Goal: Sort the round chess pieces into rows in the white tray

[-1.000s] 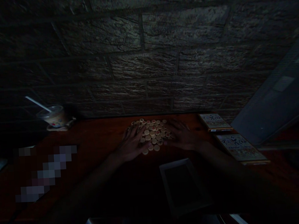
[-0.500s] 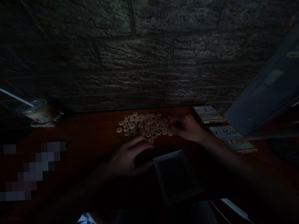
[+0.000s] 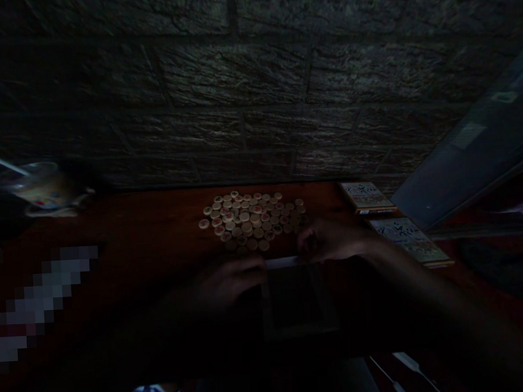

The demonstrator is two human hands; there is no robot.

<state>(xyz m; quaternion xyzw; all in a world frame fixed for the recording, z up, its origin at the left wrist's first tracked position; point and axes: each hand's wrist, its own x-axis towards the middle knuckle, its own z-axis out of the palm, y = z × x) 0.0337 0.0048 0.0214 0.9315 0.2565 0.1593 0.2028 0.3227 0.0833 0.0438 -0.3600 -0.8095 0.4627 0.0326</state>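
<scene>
Our left hand [image 3: 233,276] and right hand [image 3: 331,239] curl at the near tray's [image 3: 285,262] far corners, probably steadying it, grip unclear, with discs [image 3: 246,226] just beyond on the counter [image 3: 157,219].

Table [image 3: 157,219] runs up to the wall [image 3: 259,73] behind it. Pieces [image 3: 246,226] sit in one cluster mid-table, toward the wall, a few on top of others. Tray [image 3: 282,263] is in front of the cluster, slightly right of its centre, at the near side. Right of the cluster: rear box [image 3: 367,196], then front box [image 3: 406,238] just before it, a bit further right. Panel [image 3: 468,132] beyond both, right. Cup [image 3: 44,193] far left, near the wall, on a mat [image 3: 58,212], straw [image 3: 1,161] in it. Cables [image 3: 410,363] below near edge, right.
</scene>
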